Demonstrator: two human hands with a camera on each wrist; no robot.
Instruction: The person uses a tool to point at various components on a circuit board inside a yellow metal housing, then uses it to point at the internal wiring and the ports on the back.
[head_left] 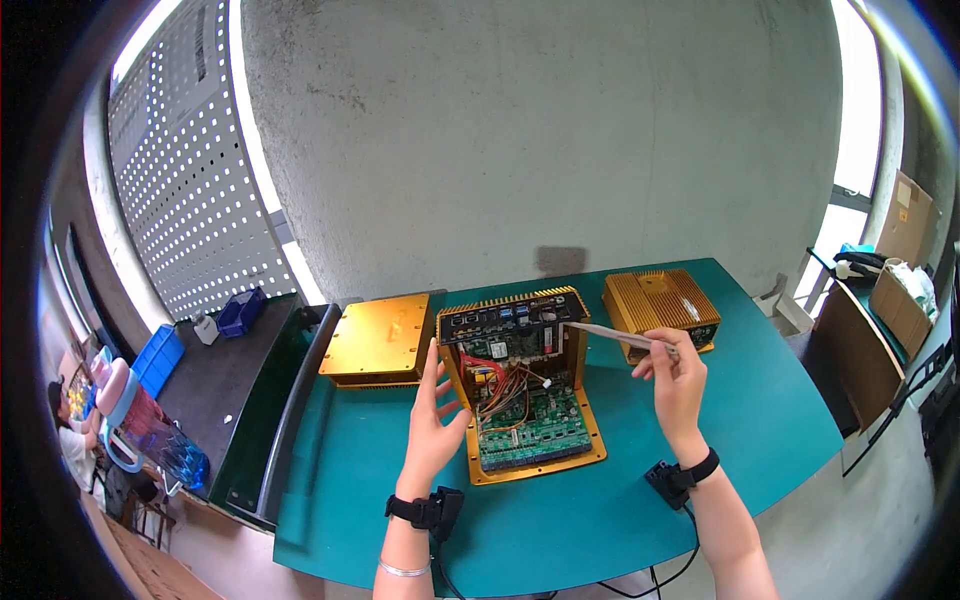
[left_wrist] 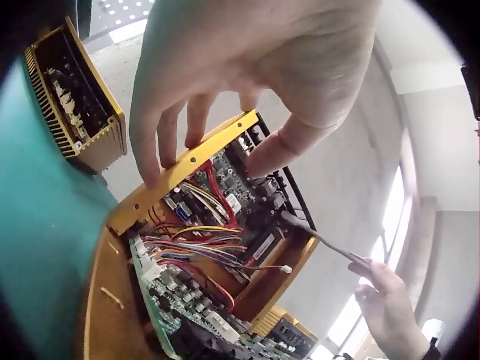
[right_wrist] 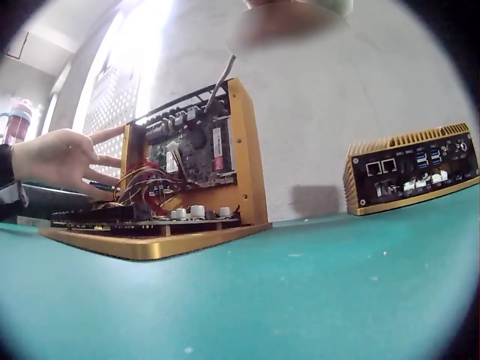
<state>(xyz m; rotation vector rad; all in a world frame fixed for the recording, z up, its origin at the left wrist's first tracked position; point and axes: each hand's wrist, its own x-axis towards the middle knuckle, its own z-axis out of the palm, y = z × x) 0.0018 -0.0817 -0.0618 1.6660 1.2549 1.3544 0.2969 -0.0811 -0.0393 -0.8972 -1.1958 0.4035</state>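
Note:
An opened gold case (head_left: 597,440) stands on the table, with a green circuit board (head_left: 540,432) lying at its front and coloured wires (left_wrist: 202,238) running up to the upright part. My left hand (head_left: 435,440) has its fingers spread against the left side wall (left_wrist: 187,166); in the left wrist view the thumb lies on the inner side. My right hand (head_left: 680,390) pinches a slender grey tool (head_left: 612,332), its tip at the top of the upright part, by the port panel (head_left: 510,316). The right wrist view shows the tool (right_wrist: 220,82) slanting down to that top edge.
A closed gold box (head_left: 378,340) sits left of the opened case, a ribbed gold unit (head_left: 660,300) at the back right. Left of the green table (head_left: 740,440) are a dark bench (head_left: 205,385), blue bins (head_left: 158,360) and a bottle (head_left: 155,430). Cables hang from both wrist cameras.

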